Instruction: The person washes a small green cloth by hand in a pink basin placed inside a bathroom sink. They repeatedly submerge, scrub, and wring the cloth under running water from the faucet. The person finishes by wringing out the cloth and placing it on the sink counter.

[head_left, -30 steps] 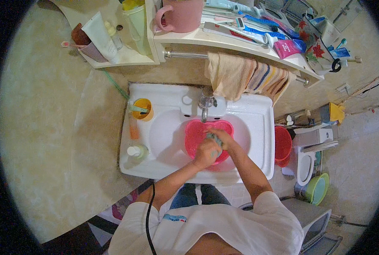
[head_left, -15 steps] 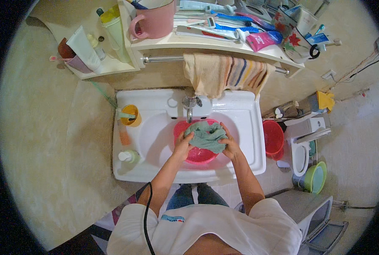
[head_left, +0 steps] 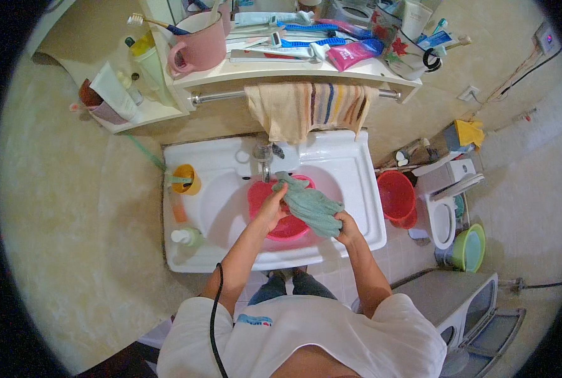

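Head view, centre of frame: a crumpled, soft green cloth (head_left: 309,205) stretches between both hands above a round pink plastic basin (head_left: 281,222) set in the white glossy sink (head_left: 350,164). The left hand (head_left: 272,206) pinches its upper left part (under the metal tap (head_left: 264,156)). The right hand (head_left: 347,230) is closed tight around its lower right end.

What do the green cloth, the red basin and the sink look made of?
Green cloth: soft woven fabric, matte; it folds and sags between the left hand and right hand. Red basin: likely plastic, smooth with an even bright colour. Sink: probably glazed ceramic, white and glossy.
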Tool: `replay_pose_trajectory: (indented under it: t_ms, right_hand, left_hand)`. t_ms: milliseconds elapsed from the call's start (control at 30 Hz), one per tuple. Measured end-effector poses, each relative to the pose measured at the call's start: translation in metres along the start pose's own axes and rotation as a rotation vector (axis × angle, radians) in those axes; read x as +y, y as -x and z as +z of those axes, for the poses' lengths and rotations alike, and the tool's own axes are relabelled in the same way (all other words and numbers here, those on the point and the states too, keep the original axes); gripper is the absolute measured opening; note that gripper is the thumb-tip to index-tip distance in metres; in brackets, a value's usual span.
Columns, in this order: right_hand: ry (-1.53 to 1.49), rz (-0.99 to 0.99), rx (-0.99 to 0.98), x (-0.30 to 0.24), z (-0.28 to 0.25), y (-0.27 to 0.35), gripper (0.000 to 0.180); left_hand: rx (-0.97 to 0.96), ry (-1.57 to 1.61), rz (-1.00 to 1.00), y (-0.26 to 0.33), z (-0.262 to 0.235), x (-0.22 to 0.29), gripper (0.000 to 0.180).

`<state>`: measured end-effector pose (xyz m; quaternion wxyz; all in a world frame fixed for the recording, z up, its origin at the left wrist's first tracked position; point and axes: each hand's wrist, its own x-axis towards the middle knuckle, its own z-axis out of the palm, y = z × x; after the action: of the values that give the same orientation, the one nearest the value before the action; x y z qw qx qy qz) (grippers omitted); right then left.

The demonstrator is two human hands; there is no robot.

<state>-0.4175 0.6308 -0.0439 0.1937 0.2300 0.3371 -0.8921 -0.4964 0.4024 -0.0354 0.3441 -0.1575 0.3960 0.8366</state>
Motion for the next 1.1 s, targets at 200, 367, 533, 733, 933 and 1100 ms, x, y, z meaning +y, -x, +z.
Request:
replay_pose_trajectory:
  t_ms: [200, 367, 533, 733, 933, 1100]
  right_hand:
    - [0.077, 0.119, -0.118, -0.008, -0.026, -0.005, 0.049]
    - [0.036, 0.128, 0.001, -0.014, -0.021, -0.015, 0.042]
    - [0.075, 0.219, -0.007, 0.001, -0.013, -0.026, 0.037]
    - [-0.009, 0.150, -0.004, 0.013, -0.005, -0.050, 0.050]
    - [0.158, -0.061, -0.094, 0.044, 0.071, -0.044, 0.046]
    - [0.988, -0.329, -0.446, 0.062, 0.113, -0.047, 0.045]
  left_hand:
    - [0.023, -0.090, -0.027, -0.018, 0.005, -0.012, 0.036]
    - [-0.054, -0.180, -0.206, -0.009, 0.022, -0.015, 0.035]
    - [-0.154, -0.187, -0.395, -0.008, 0.020, -0.013, 0.041]
    - [0.179, -0.249, -0.147, -0.010, -0.027, 0.002, 0.060]
    - [0.078, 0.249, -0.135, 0.049, -0.020, 0.000, 0.060]
    - [0.050, 0.595, 0.212, 0.065, -0.073, -0.025, 0.044]
